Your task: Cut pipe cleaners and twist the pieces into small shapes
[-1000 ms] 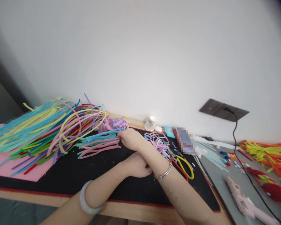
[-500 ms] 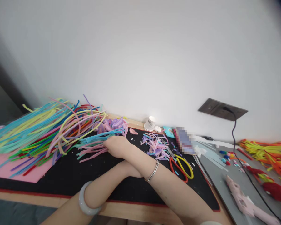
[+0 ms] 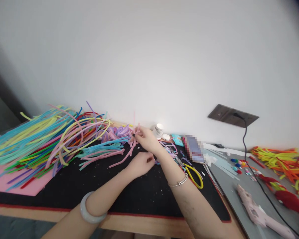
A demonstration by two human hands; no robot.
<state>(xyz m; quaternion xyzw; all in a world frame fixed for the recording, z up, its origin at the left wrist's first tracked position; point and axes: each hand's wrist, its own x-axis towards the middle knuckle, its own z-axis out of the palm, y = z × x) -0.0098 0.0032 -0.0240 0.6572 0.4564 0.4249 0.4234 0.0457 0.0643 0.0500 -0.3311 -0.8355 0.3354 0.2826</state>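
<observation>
My right hand [image 3: 146, 138] is closed in a pinch on several pink pipe cleaners [image 3: 132, 147], whose ends stick up and hang down in front of the wall side. Lower and nearer to me, my left hand [image 3: 141, 164] is curled closed above the black mat. Its fingertips are partly hidden, so whatever they hold cannot be made out. Beside the pink strands lies a bunch of blue, mint and pink pipe cleaners [image 3: 102, 149]. Short cut purple and pink pieces [image 3: 173, 147] lie behind my right forearm, partly covered by it.
A large pile of coloured pipe cleaners [image 3: 40, 136] fills the left. Yellow-handled scissors [image 3: 198, 179], a blurred phone [image 3: 194, 149] and a white cup [image 3: 158, 130] stand or lie to the right. A pink glue gun [image 3: 256, 212] rests on a grey board, with a black cable [image 3: 244, 149] nearby.
My right hand has moved right and up, away from the bunch, and now has pink pipe cleaners in it. My arms have uncrossed, and my left hand has come into view.
</observation>
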